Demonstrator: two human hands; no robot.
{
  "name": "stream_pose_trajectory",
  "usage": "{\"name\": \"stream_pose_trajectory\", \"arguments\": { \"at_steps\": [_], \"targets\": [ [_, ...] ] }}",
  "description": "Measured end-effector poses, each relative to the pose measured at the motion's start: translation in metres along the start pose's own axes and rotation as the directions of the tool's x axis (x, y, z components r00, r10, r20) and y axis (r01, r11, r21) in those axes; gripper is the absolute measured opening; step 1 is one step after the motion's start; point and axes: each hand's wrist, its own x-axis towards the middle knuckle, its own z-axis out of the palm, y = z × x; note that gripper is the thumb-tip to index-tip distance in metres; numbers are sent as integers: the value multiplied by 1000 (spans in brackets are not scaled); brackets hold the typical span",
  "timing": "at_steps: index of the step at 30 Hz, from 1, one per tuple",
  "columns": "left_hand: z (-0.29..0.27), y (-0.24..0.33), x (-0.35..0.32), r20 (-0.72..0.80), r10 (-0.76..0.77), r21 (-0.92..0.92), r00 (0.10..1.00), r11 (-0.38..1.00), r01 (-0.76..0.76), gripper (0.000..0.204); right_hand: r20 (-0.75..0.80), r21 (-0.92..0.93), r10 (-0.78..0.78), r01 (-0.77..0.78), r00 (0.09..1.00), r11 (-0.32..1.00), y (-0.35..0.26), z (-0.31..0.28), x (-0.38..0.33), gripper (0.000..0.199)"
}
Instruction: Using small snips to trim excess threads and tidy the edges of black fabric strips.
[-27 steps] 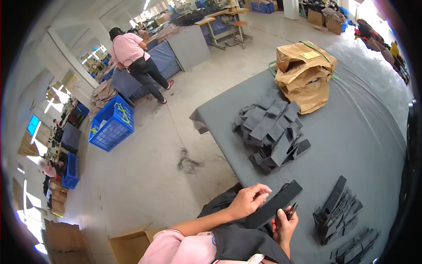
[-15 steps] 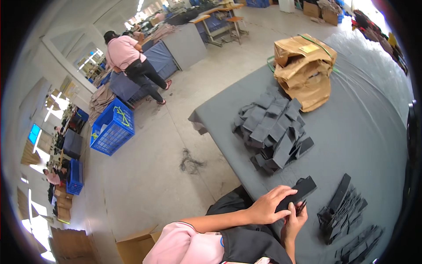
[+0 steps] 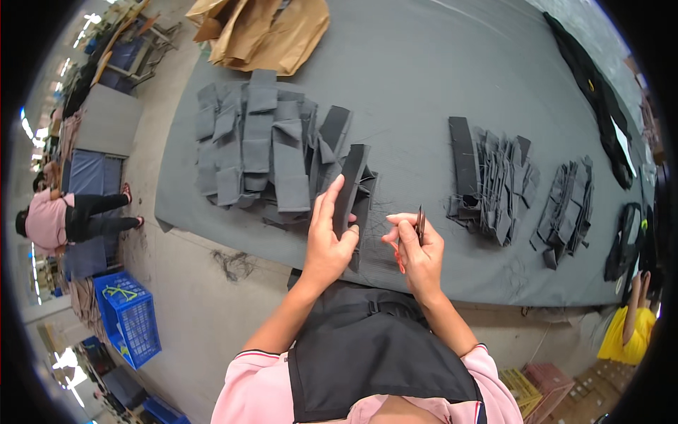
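The left hand (image 3: pixel 326 244) is clamped on a dark strip (image 3: pixel 351 180), thumb to one side and fingers to the other. The strip stands tilted over the near side of the tabletop (image 3: pixel 402 85), its lower part partly hidden by the hand. The right hand (image 3: pixel 418 258) is closed on snips (image 3: pixel 421 225), blades up; a red cord (image 3: pixel 397 254) shows beside the fingers. The two hands are apart.

Markings: a white patch (image 3: pixel 622 145) shows on the black cloth (image 3: pixel 597 95) at the right; whether it bears writing cannot be told.

Surroundings: a pile (image 3: pixel 258 141) of grey strips lies just left of the held strip and crowds that side. To the right lie a bundle (image 3: pixel 498 187) and a smaller bundle (image 3: pixel 565 205). A paper bag (image 3: pixel 272 39), cut by the upper edge, sits behind the pile. Loose threads (image 3: pixel 385 212) lie between the hands.

On the floor (image 3: pixel 187 304) are a thread tangle (image 3: pixel 234 266) and a blue basket (image 3: pixel 131 318). A person in pink (image 3: pixel 51 220) stands far left; a person in yellow (image 3: pixel 628 328) is at the right.
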Motion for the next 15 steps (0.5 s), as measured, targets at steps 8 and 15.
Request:
{"name": "stream_pose_trajectory", "arguments": {
  "at_steps": [8, 15],
  "targets": [
    [18, -14, -3, -101, 105, -87, 989, 990, -114, 53, -71, -39, -157, 154, 985, 987, 9, 13, 16, 29],
    [5, 5, -4, -50, 349, 554, 936, 789, -265, 62, -97, -214, -222, 198, 970, 957, -1, 4, 4, 36]
  ]
}}
